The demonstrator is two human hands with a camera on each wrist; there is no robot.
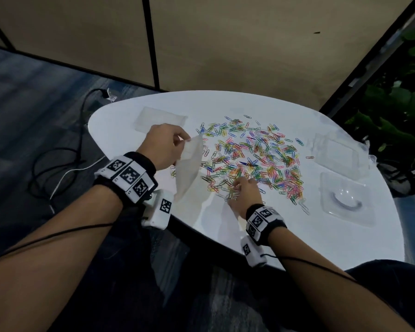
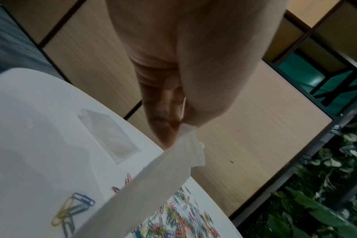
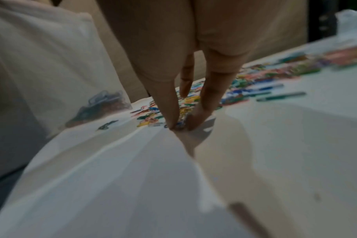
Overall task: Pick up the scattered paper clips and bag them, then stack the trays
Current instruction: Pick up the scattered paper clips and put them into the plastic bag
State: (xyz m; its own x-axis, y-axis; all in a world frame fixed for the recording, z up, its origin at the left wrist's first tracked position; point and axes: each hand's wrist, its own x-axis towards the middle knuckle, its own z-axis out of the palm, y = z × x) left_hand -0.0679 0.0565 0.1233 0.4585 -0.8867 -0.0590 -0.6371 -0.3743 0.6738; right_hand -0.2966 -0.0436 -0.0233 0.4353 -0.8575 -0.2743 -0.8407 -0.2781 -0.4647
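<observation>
Where clips scatter, white table (image 1: pixel 297 236).

No readable text, numbers or brand names anywhere. Only black-and-white square code markers on the wristbands (image 1: pixel 129 174) (image 1: pixel 261 219); tiny marks beside them too small to read.

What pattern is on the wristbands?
Black-and-white square fiducial markers on the black wristbands, clearest in the head view.
</observation>
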